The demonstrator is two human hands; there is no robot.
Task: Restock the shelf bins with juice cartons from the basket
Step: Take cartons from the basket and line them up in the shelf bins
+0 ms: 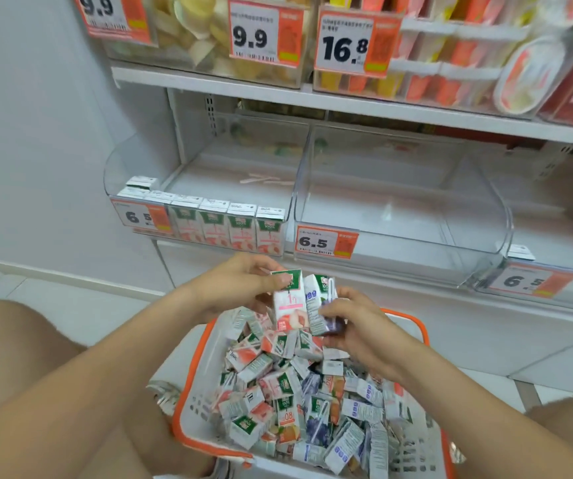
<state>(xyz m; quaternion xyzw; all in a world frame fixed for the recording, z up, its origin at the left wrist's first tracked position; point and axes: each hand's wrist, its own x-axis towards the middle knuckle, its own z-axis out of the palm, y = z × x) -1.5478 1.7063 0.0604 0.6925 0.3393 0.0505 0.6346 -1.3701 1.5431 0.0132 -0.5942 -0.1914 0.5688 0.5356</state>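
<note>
With left hand [240,283] and right hand [350,321] bunched at 12 o'clock above the basket [193,361], could fumble 1 carton through the crowded grips, or slot purple among the peach row in the bin [112,171] at 11 o'clock. Left hand: curled round a peach carton [288,302]. Right hand: curled round a purple carton [321,305], touching the peach one.

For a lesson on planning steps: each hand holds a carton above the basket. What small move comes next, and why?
Probably lift the left hand with its peach carton to the left bin: its front row shows matching peach cartons, with bare floor behind. The right hand holds a purple carton, seemingly another flavour, for another bin.
</note>
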